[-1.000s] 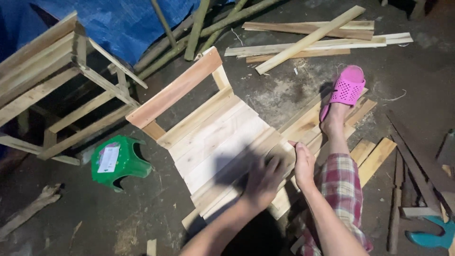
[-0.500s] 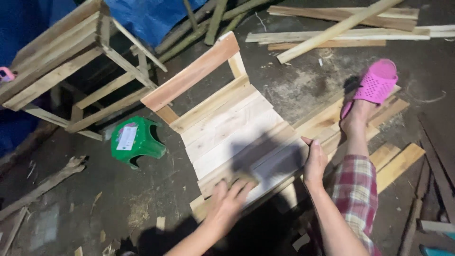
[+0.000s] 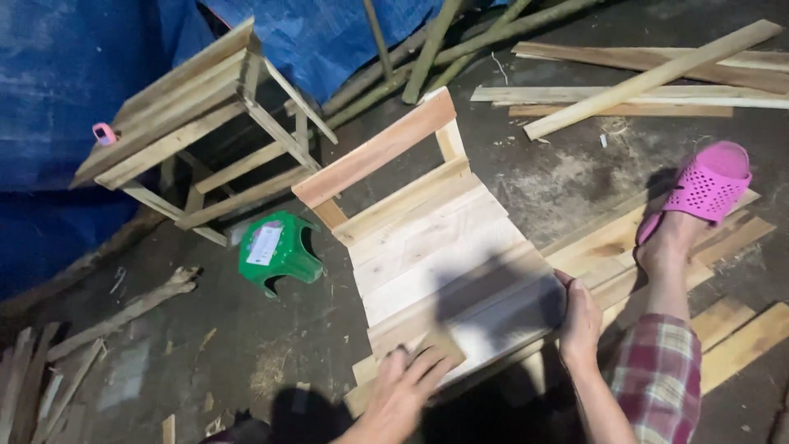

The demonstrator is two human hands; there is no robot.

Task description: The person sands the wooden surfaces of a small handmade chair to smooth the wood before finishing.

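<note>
The person's left hand (image 3: 403,386) lies flat and open on the near end of the slatted wooden chair (image 3: 436,247), fingers spread and pointing toward one o'clock, pressing on the pale seat boards without closing round anything. The right hand (image 3: 579,316) sits at three o'clock from it, curled over the seat's right edge, thumb on top and fingers hidden beneath, so it grips the board's rim. The chair lies on the dirt floor at the centre of the view, its backrest rail toward eleven o'clock.

To do this handling well, the flat palm should probably bear straight down near the frame while the gripping hand takes the weight, since the slats look thin and could flex. Fingers under the edge risk being pinched against the planks (image 3: 723,329) lying just beside at four o'clock, where the person's foot in a pink slipper (image 3: 707,185) rests.

Farther out, a green plastic stool (image 3: 275,251) lies at nine o'clock from the chair, another wooden frame (image 3: 197,123) stands at ten o'clock before a blue tarpaulin (image 3: 74,82), and loose laths (image 3: 649,82) lie at one o'clock.
</note>
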